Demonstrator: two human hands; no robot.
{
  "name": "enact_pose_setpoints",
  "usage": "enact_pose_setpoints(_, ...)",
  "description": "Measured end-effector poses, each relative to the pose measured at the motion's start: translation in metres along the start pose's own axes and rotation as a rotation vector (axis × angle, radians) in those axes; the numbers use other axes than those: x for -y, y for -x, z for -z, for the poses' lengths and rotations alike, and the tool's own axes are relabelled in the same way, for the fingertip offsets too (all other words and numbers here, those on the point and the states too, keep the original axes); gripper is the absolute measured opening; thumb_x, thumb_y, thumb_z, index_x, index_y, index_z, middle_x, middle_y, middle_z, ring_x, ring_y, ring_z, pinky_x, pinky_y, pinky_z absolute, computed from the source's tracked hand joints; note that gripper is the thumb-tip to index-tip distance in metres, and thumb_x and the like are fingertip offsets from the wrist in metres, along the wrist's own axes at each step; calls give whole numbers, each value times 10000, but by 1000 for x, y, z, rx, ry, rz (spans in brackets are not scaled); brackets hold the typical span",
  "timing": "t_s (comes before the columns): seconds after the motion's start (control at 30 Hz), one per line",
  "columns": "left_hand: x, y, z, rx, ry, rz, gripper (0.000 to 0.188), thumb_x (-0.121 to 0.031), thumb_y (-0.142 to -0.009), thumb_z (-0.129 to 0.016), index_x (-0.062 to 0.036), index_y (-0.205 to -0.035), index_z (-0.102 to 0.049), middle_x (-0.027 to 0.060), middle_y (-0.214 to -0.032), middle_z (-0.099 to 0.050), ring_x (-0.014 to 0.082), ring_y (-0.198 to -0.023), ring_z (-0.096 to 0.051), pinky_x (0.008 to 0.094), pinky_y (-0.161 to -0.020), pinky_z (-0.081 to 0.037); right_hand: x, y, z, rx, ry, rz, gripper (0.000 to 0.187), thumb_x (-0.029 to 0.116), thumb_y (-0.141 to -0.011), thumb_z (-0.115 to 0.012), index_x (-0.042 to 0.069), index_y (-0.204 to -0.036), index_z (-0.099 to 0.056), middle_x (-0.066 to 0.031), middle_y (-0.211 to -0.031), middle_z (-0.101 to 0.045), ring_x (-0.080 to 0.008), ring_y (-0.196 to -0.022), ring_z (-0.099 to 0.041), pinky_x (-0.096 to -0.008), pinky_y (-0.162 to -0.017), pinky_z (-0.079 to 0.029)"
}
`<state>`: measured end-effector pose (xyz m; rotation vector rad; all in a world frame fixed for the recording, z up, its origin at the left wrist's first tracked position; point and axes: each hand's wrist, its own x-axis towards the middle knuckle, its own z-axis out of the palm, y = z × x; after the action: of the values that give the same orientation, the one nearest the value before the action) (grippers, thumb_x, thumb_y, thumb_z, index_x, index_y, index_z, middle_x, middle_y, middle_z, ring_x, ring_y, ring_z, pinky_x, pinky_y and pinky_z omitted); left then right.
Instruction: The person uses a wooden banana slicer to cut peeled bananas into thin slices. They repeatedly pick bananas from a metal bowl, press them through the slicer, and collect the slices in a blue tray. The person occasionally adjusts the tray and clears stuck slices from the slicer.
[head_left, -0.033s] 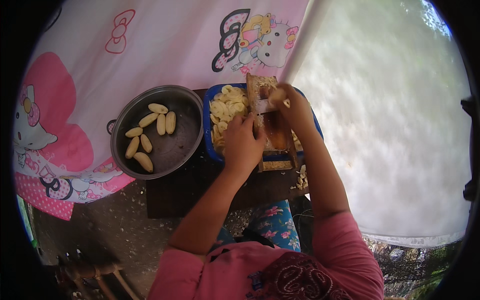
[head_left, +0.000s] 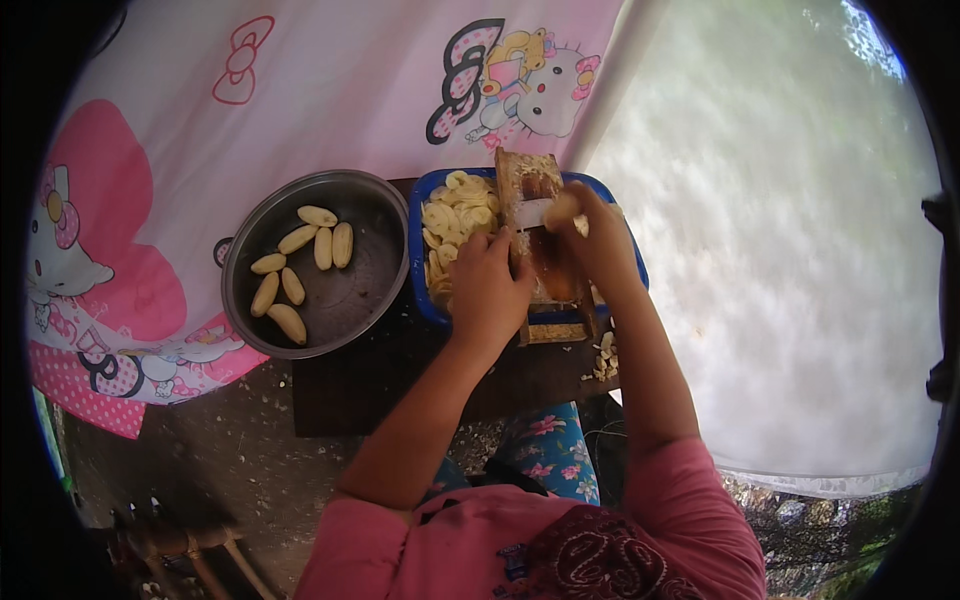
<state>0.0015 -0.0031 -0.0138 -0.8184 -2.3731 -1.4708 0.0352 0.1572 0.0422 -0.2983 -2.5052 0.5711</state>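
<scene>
Right hand, gripping a peeled banana, has slid toward 6 o'clock.
Wooden slicer spans the blue tub, long axis nearly 12-to-6; left hand clasps its 9 o'clock edge.

Hazy bright glare at right

Both arms reach forward, converging. Left forearm slants up and rightward; left hand back uppermost, fingers forward, thumb set apart on the right. Right forearm angles up and leftward; right hand farther forward, fingers curled inward in a grip.
</scene>
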Motion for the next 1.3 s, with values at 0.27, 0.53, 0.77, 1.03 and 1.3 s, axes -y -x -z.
enact_pose_setpoints(0.27, 7, -6, -6, 1, 14, -11, 429, -166, -840, -654, 53, -1206, -613, 163, -1016, -573, 336, -1023, -562, 457, -894, -431, -12, -15, -16, -47, 58, 57, 397, 212, -826, -686, 133, -1210, -621, -172, -1046, -682, -359, -1038, -624, -440, -938, -448)
enact_pose_setpoints(0.53, 2, -5, -1, -15, 15, -20, 431, -171, -840, -652, 50, -1208, -614, 164, -1014, -571, 333, -1024, -562, 454, -900, -429, 4, 24, 8, 13, 3, 45, 424, 184, -825, -701, 152, -1243, -631, -168, -1098, -662, -338, -1085, -608, -420, -942, -465)
enact_pose_setpoints(0.77, 6, -7, -6, 4, -6, -15, 418, -165, -841, -648, 46, -1200, -622, 161, -1022, -576, 334, -1019, -562, 454, -900, -428, -10, -25, -18, -29, 10, 53, 422, 173, -824, -698, 111, -1234, -617, -196, -1083, -660, -371, -1066, -610, -427, -939, -458)
enact_pose_setpoints(1.03, 2, -12, -4, -67, -94, -47, 412, -137, -825, -667, 34, -1199, -641, 162, -977, -591, 339, -947, -591, 424, -841, -464, -3, 15, 2, -19, 16, 9, 391, 205, -819, -698, 133, -1197, -629, -182, -1009, -670, -371, -1029, -618, -447, -930, -454)
enact_pose_setpoints(1.3, 3, -9, -5, 22, -17, -7, 433, -186, -852, -639, 53, -1212, -615, 159, -1029, -570, 330, -1035, -554, 460, -910, -413, -12, -40, -23, -36, 4, -11, 383, 208, -819, -696, 142, -1194, -656, -171, -1053, -679, -347, -1037, -623, -445, -921, -474)
